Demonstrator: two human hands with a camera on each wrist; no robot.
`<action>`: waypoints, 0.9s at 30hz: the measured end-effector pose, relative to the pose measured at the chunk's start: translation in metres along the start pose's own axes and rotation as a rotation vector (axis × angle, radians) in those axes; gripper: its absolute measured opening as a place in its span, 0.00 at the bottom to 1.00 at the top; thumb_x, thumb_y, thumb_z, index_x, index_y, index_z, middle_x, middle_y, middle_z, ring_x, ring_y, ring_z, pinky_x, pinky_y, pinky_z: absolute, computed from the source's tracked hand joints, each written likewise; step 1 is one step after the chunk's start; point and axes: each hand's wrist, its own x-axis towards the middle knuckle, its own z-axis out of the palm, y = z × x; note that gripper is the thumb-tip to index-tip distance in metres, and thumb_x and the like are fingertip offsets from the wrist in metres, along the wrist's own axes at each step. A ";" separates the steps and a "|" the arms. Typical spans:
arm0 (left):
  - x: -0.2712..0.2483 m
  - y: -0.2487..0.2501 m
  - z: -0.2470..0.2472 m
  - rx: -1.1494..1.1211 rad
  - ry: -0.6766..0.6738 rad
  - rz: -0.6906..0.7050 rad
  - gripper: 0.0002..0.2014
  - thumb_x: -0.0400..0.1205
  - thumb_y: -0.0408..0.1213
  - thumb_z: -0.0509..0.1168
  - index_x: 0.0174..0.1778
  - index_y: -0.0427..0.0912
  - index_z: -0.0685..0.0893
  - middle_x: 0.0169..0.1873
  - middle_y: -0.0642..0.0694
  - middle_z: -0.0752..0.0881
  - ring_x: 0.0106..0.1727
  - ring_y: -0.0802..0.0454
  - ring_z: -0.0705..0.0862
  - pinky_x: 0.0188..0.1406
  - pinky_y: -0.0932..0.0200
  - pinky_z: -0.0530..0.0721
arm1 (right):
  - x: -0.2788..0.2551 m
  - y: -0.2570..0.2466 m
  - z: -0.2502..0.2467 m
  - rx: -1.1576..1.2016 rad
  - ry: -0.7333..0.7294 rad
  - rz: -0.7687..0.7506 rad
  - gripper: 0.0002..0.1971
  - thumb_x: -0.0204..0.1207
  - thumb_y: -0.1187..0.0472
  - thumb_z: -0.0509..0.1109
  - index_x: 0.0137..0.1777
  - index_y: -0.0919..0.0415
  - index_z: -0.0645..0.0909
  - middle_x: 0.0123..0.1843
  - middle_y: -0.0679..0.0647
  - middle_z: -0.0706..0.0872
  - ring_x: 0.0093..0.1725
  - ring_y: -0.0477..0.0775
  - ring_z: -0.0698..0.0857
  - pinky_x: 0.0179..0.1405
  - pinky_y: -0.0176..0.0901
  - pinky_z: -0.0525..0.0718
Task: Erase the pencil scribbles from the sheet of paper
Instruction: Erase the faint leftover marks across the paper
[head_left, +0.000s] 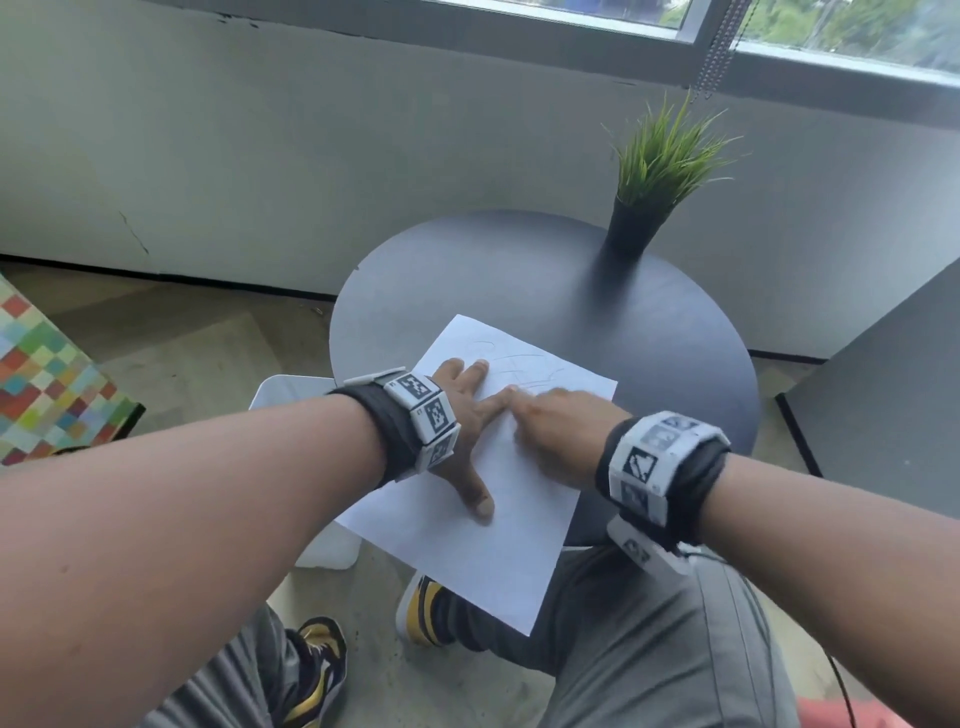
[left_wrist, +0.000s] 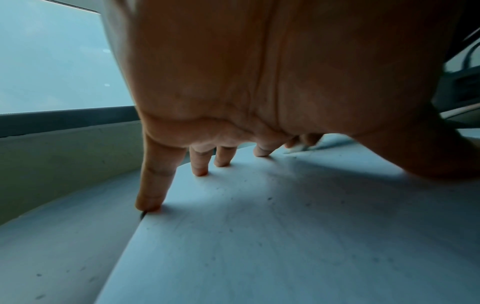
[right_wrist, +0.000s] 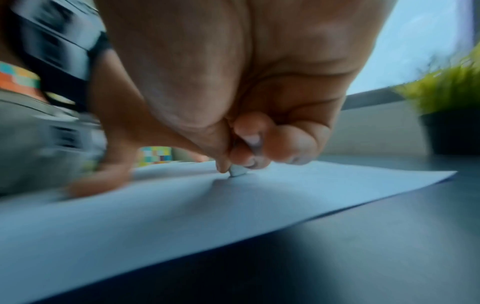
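A white sheet of paper (head_left: 467, 540) lies on the round dark table (head_left: 649, 332), its near corner hanging over the edge. Faint pencil scribbles (head_left: 519, 364) mark its far part. My left hand (head_left: 467, 415) lies spread flat on the sheet (left_wrist: 259, 236), its straight fingertips (left_wrist: 149, 205) pressing the paper down. My right hand (head_left: 550, 426) is curled over the sheet (right_wrist: 182, 205) and pinches a small white eraser (right_wrist: 237, 170), whose tip touches the paper. In the head view the eraser is hidden under the hand.
A grass-like plant in a black pot (head_left: 634, 228) stands at the far right of the table. A white stool (head_left: 291, 395) sits left of the table. A grey panel (head_left: 893, 395) stands to the right. My knees and shoes are below the table edge.
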 end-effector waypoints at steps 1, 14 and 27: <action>0.000 0.000 0.000 -0.003 -0.002 0.000 0.72 0.55 0.78 0.73 0.85 0.61 0.34 0.86 0.44 0.37 0.86 0.39 0.39 0.78 0.28 0.63 | -0.009 -0.013 0.004 -0.011 -0.038 -0.062 0.15 0.80 0.58 0.60 0.64 0.61 0.66 0.54 0.63 0.83 0.47 0.66 0.82 0.40 0.51 0.79; -0.001 0.000 0.000 -0.005 -0.004 -0.007 0.72 0.56 0.78 0.73 0.85 0.61 0.33 0.86 0.45 0.37 0.86 0.37 0.39 0.78 0.28 0.63 | -0.019 -0.023 0.011 -0.063 -0.006 -0.120 0.15 0.80 0.60 0.58 0.65 0.64 0.66 0.54 0.62 0.83 0.51 0.69 0.84 0.40 0.52 0.77; 0.000 0.001 0.000 -0.015 -0.005 0.003 0.71 0.57 0.78 0.73 0.85 0.61 0.32 0.86 0.45 0.36 0.86 0.39 0.38 0.78 0.29 0.61 | -0.011 -0.011 0.003 -0.058 -0.002 -0.055 0.16 0.80 0.63 0.54 0.68 0.63 0.65 0.56 0.63 0.82 0.54 0.69 0.84 0.41 0.52 0.76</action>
